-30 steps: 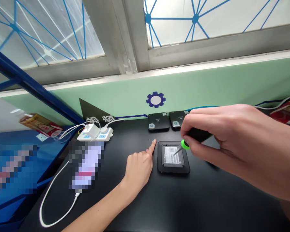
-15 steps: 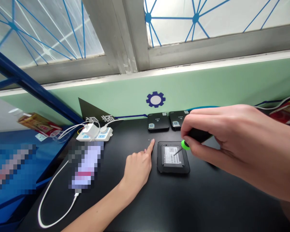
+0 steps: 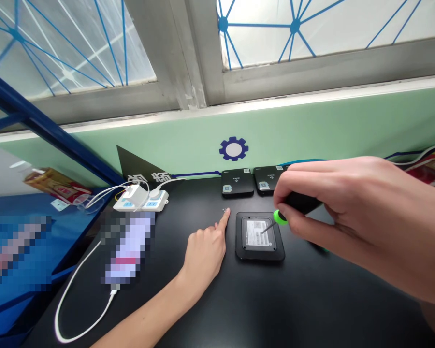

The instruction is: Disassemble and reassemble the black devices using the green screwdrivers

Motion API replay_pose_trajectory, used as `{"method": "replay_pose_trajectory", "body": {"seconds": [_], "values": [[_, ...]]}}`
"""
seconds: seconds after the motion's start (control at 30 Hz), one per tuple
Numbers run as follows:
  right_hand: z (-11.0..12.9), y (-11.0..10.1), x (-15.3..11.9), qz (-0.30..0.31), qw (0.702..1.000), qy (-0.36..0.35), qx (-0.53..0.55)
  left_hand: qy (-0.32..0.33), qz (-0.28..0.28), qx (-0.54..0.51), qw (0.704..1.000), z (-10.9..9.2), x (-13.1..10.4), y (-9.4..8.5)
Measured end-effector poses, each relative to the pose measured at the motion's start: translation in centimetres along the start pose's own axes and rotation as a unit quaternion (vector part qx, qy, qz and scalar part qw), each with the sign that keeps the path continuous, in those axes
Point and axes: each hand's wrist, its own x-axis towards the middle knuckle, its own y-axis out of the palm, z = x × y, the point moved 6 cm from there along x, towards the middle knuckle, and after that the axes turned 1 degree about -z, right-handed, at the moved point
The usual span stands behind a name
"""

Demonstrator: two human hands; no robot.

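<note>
My right hand is closed around a screwdriver with a black handle and a bright green collar. Its thin shaft slants down to the left, and the tip is over the white label of a flat black box. Whether the tip touches the label I cannot tell. That box lies on the black table with its underside up. Left of it, my left hand rests on the table, index finger stretched out and the others bent. The fingertip is at some tiny shiny bits, probably screws.
Two more black boxes lie by the green wall. A white power strip with plugs stands at the back left. In front of it is a pixelated phone-like device on a white cable. Something dark and green shows below my right hand.
My left index fingertip has shifted slightly left, onto the tiny bits. The screwdriver in my right hand has moved slightly to the right. The box has stayed put.
</note>
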Motion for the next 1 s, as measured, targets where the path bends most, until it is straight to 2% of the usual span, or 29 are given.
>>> {"method": "replay_pose_trajectory", "body": {"seconds": [0.47,1.0], "values": [[0.04,-0.22,0.12,-0.012,1.000,-0.009,-0.013,-0.006,-0.012,0.003,1.000,0.28,-0.02,0.43],[-0.14,-0.19,-0.17,-0.011,1.000,0.002,-0.001,0.020,-0.021,0.031,0.999,0.15,-0.93,0.44]]}}
